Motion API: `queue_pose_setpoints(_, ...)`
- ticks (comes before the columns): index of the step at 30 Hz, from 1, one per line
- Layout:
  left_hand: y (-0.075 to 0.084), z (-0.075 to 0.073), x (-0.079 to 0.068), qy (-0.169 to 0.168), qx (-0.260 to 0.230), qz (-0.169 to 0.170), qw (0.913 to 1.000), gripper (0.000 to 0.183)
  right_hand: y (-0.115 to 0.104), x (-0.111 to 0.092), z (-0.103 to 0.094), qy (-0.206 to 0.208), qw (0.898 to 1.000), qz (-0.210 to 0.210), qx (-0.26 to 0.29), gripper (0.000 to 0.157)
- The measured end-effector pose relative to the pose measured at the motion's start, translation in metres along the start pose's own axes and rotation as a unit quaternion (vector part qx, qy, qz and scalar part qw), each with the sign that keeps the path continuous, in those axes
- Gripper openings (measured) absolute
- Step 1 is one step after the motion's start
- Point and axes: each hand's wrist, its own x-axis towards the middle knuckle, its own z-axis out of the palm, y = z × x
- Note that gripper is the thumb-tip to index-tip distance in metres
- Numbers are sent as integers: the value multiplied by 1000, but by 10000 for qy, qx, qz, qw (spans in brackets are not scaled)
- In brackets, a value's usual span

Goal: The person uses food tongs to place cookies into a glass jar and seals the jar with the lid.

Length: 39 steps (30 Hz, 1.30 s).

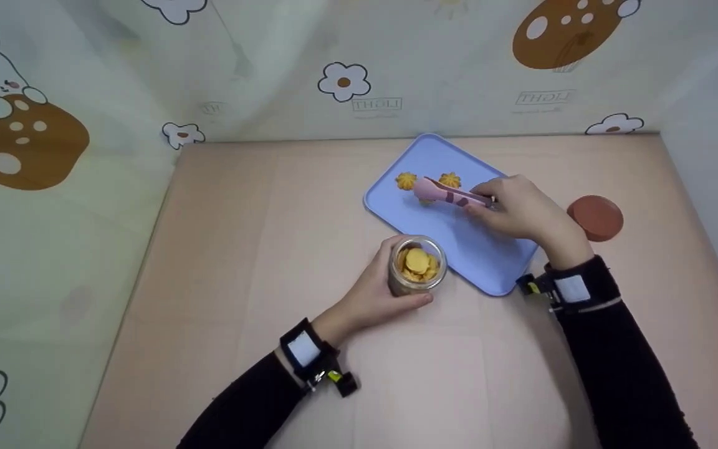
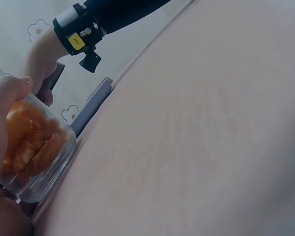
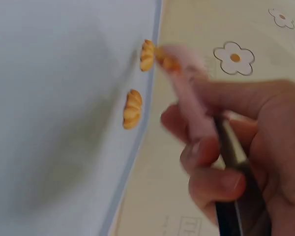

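Observation:
My right hand (image 1: pixel 518 209) grips pink tongs (image 1: pixel 452 193) over the blue tray (image 1: pixel 483 268). In the right wrist view a small golden cookie (image 3: pixel 167 60) shows at the blurred tip of the tongs, apparently between their ends. Two ridged cookies, one (image 1: pixel 406 181) left and one (image 1: pixel 450 180) right, lie near the tray's far end. My left hand (image 1: pixel 381 293) holds a clear, lidless glass jar (image 1: pixel 401 287) beside the tray's near edge. Several yellow cookies (image 1: pixel 418 262) fill part of the jar; in the left wrist view the thumb (image 2: pixel 12 91) lies across its side.
A reddish-brown round lid (image 1: pixel 596 218) lies right of the tray, close to my right wrist. Behind the table (image 1: pixel 222 249) hangs a patterned cloth (image 1: pixel 272 81), with more of it on the left. A white wall (image 1: pixel 717 156) stands on the right.

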Motion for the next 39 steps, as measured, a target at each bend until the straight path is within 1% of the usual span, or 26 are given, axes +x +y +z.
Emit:
queue_pose_setpoints(3, 1, 0, 0, -14, -38, -25, 10000, 96, -6, -9, -6, 211, 9997, -155, 16, 37)
queue_pose_setpoints(5, 1, 0, 0, -22, -51, -32, 10000, 96, -11, -15, -9, 419, 9987, -297, -59, 35)
queue_pose_setpoints(7, 2, 0, 0, -29, -64, -32, 10000, 96, -16, -21, -11, 624, 9962, -583, -153, 32)
queue_pose_setpoints(10, 2, 0, 1, -36, -76, -20, 10000, 96, -22, -31, -16, 828, 9896, -1151, -226, 25)
queue_pose_setpoints(13, 3, -1, 0, -35, -85, -29, 10000, 95, -27, -41, -23, 863, 9828, -1616, -235, 19)
queue_pose_setpoints(16, 4, -1, 0, -61, -43, -63, 10000, 96, -34, -52, -31, 787, 9795, -1840, -236, 12)
queue_pose_setpoints(18, 4, -2, 0, -80, 15, -109, 9999, 97, -40, -59, -35, 643, 9799, -1875, -242, 8)
queue_pose_setpoints(22, 4, -2, -2, -103, 109, -161, 9998, 98, -54, -72, -40, 279, 9829, -1804, -243, 6)
queue_pose_setpoints(26, 3, -2, -1, -120, 17, -59, 9999, 97, -64, -79, -41, 50, 9854, -1688, -237, 7)
queue_pose_setpoints(31, 1, -2, 0, -125, -43, 61, 9999, 96, -68, -79, -39, -121, 9878, -1526, -269, 9)
queue_pose_setpoints(39, 2, -1, -1, -138, -87, 36, 9999, 96, -68, -73, -31, -458, 9885, -1416, -263, 8)
